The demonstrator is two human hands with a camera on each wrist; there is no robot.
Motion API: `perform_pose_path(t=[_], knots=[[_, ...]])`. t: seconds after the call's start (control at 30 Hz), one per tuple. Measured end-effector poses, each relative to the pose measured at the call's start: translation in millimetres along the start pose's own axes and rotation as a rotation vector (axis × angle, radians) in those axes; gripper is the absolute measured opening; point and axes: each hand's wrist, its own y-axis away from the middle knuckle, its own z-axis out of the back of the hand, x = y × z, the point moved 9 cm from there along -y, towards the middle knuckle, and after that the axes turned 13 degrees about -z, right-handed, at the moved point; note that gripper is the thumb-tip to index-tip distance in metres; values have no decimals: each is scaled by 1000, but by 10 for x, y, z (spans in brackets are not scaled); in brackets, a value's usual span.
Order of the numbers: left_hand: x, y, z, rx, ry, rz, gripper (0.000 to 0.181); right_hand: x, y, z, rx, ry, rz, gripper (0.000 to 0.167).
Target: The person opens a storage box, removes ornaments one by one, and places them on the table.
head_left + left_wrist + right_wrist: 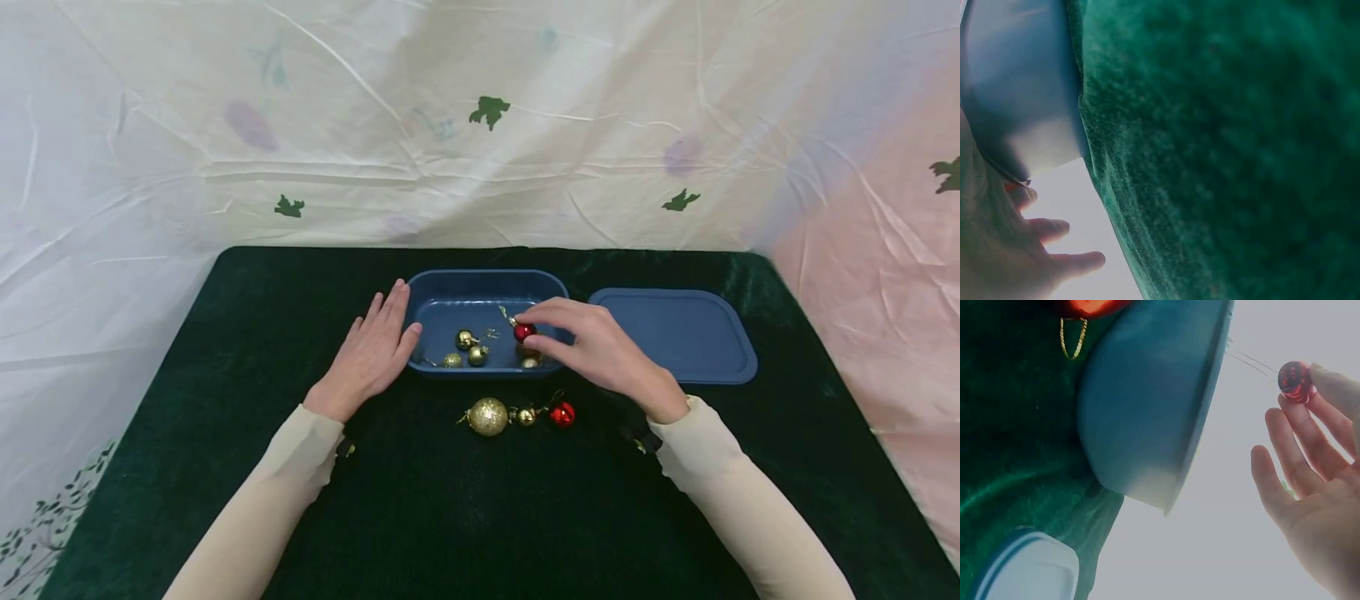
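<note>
A small red ball ornament (524, 332) is pinched between thumb and fingers of the right hand (600, 346), above the right part of a blue container (487, 278). In the right wrist view the same red ball (1295, 382) hangs at the fingertips of the right hand (1316, 444), level with the container's rim (1200, 419). Inside the container lie several gold balls (477, 356). The left hand (367, 358) rests with straight fingers against the container's left side; the left wrist view shows that hand (1010, 250) beside the container wall (1022, 81).
In front of the container, a large glittery gold ball (488, 417), a small gold ball (527, 417) and a red ball (562, 414) lie in a row on the dark green cloth (465, 517). A blue lid (682, 333) lies right of the container. Patterned fabric (420, 183) hangs behind.
</note>
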Motion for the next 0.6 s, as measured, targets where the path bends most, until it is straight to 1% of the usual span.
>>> perform_pose_path(t=[0.4, 0.6], knots=[[26, -6, 14, 6, 6, 5, 72, 65, 89, 233, -92, 0, 36, 33], [29, -11, 12, 7, 2, 4, 72, 96, 110, 305, -129, 0, 50, 35]])
